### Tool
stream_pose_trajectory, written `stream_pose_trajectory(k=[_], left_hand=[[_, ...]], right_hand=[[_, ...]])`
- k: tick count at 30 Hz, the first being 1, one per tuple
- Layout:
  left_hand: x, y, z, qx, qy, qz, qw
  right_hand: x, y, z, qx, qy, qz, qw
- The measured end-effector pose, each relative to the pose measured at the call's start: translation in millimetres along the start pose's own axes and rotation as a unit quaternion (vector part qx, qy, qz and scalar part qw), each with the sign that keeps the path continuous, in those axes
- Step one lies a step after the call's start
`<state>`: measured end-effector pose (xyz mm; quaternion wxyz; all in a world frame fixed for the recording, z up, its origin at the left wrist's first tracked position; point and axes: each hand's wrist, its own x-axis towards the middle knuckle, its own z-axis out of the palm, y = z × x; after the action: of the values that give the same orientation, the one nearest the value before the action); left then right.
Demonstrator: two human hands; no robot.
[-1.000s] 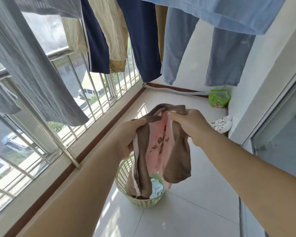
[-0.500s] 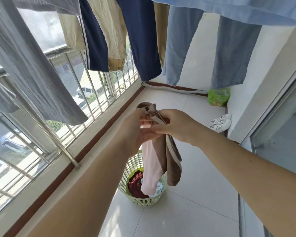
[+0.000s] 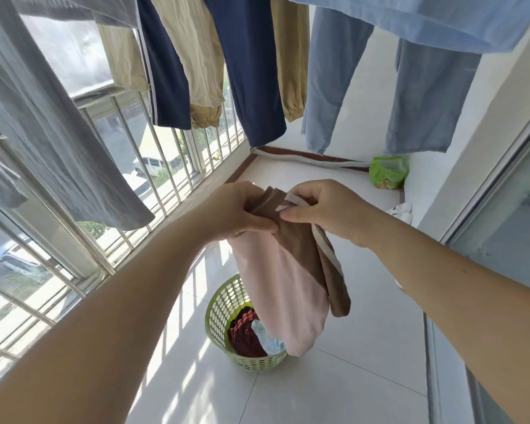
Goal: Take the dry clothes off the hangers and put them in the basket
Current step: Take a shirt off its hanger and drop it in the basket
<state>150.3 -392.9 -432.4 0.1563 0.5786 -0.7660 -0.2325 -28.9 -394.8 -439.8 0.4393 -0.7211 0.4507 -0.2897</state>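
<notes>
A pink and brown garment (image 3: 291, 289) hangs folded lengthwise from both my hands, its lower end dangling over the green basket (image 3: 224, 304) on the floor. My left hand (image 3: 236, 212) grips its top edge from the left. My right hand (image 3: 325, 209) pinches the same top edge from the right, fingers curled over a white trim. The basket holds a dark red piece (image 3: 245, 335) and a light blue piece (image 3: 268, 339). Overhead hang grey (image 3: 43, 117), navy (image 3: 251, 65), beige (image 3: 193, 56) and light blue (image 3: 426, 96) clothes.
A barred window (image 3: 172, 160) runs along the left side. A green bag (image 3: 387, 172) and white shoes (image 3: 403, 209) lie at the far right corner by the wall. A sliding glass door frame (image 3: 502, 166) stands on the right. White floor tiles (image 3: 334, 393) surround the basket.
The garment went from spread open between my hands to folded in half lengthwise; my hands came together at its top and it now hangs narrow over the basket.
</notes>
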Motion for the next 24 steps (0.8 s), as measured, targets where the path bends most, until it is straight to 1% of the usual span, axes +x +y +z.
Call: stream_pose_trajectory(k=[1, 4, 7, 10, 13, 16, 20, 24], left_hand=[[0, 1, -1, -0.028, -0.016, 0.007, 0.999], [1, 0, -7, -0.074, -0.030, 0.028, 0.996], [2, -7, -15, -0.084, -0.044, 0.035, 0.995], [3, -23, -25, -0.058, -0.043, 0.034, 0.997], [4, -49, -31, 0.031, -0.047, 0.018, 0.998], [7, -80, -28, 0.075, -0.040, -0.004, 0.996], [12, -118, -7, 0.082, -0.023, -0.029, 0.996], [25, -153, 26, 0.035, 0.012, -0.058, 0.998]], right_hand=[[-1, 2, -2, 0.009, -0.007, 0.008, 1.000], [-2, 16, -4, -0.020, -0.046, 0.045, 0.998], [-1, 34, 0, -0.056, -0.090, 0.091, 0.990], [8, 52, 9, -0.153, -0.114, 0.116, 0.975], [22, 61, 15, -0.252, -0.113, 0.108, 0.955], [43, 65, 21, -0.334, -0.101, 0.098, 0.932], [68, 75, 36, -0.398, -0.078, 0.081, 0.911], [90, 101, 53, -0.377, -0.093, 0.093, 0.917]])
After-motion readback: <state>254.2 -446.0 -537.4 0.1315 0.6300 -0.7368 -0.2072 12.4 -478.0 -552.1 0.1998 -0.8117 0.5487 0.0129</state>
